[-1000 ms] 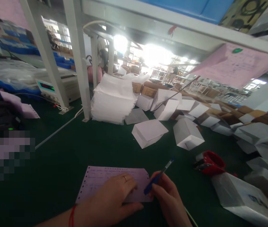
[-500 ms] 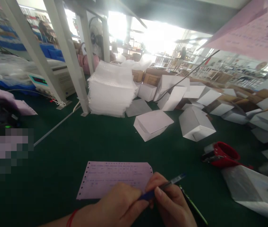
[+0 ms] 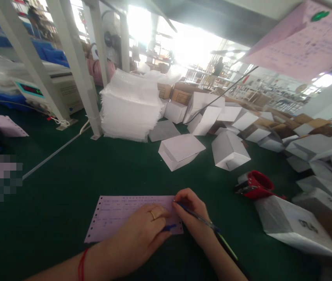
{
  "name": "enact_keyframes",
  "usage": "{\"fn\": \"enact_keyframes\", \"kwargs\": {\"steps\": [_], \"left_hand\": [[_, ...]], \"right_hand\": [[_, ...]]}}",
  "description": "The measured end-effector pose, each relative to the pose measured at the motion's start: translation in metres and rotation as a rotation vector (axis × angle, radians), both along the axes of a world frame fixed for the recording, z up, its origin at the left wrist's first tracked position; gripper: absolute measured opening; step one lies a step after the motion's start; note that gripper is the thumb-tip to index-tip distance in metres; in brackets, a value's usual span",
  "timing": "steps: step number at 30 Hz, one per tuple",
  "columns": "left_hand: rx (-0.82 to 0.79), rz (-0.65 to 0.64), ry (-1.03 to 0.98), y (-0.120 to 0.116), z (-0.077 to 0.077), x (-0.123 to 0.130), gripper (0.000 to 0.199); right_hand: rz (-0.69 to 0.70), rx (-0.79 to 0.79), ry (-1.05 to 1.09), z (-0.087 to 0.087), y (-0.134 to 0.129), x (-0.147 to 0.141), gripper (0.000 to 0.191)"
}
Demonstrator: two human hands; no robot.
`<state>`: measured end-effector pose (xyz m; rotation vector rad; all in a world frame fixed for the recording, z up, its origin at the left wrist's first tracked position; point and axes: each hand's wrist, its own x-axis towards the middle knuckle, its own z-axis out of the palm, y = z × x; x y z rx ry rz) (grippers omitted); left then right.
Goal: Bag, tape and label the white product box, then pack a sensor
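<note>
A pink printed form point(image 3: 110, 212) with punched side holes lies on the dark green tabletop in front of me. Across its lower right part rests my left hand point(image 3: 142, 234), its fingers curled around a blue pen cap point(image 3: 170, 227). At the form's right edge, my right hand point(image 3: 193, 212) grips a pen point(image 3: 199, 218) with a clear barrel. The pen's tip points left at the paper; whether it touches is unclear. A thin yellow-green edged item point(image 3: 228, 248) shows beside my right forearm, mostly hidden by it.
White boxes point(image 3: 181, 150) stand ahead, with more boxes to the right. A stack of white foam sheets point(image 3: 130, 111) is beyond, beside metal posts point(image 3: 79, 78). On the right are a red tape dispenser point(image 3: 259, 185) and a wrapped box point(image 3: 297, 226). A pink sheet point(image 3: 306, 47) hangs above.
The pen has come apart from its cap: the cap stays in my left hand, the pen in my right. My right hand moved up to the form's edge, and my left hand moved onto the form.
</note>
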<state>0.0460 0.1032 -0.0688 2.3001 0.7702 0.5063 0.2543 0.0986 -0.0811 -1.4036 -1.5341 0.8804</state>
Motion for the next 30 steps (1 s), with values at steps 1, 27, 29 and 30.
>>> {"fn": "enact_keyframes", "kwargs": {"steps": [1, 27, 29, 30], "left_hand": [[-0.032, 0.024, 0.010, 0.001, -0.001, 0.001, 0.032], [-0.290, 0.070, -0.024, 0.005, -0.002, 0.004, 0.039], [-0.302, 0.069, -0.020, 0.005, -0.002, 0.003, 0.041], [-0.304, 0.069, -0.017, 0.005, -0.003, 0.003, 0.042]], "right_hand": [[0.007, -0.001, -0.007, -0.003, 0.002, -0.001, 0.003], [-0.092, -0.072, 0.004, -0.016, 0.007, -0.013, 0.019], [-0.083, -0.071, -0.001, -0.016, 0.006, -0.012, 0.018], [-0.080, -0.070, -0.004, -0.017, 0.005, -0.012, 0.017]]}}
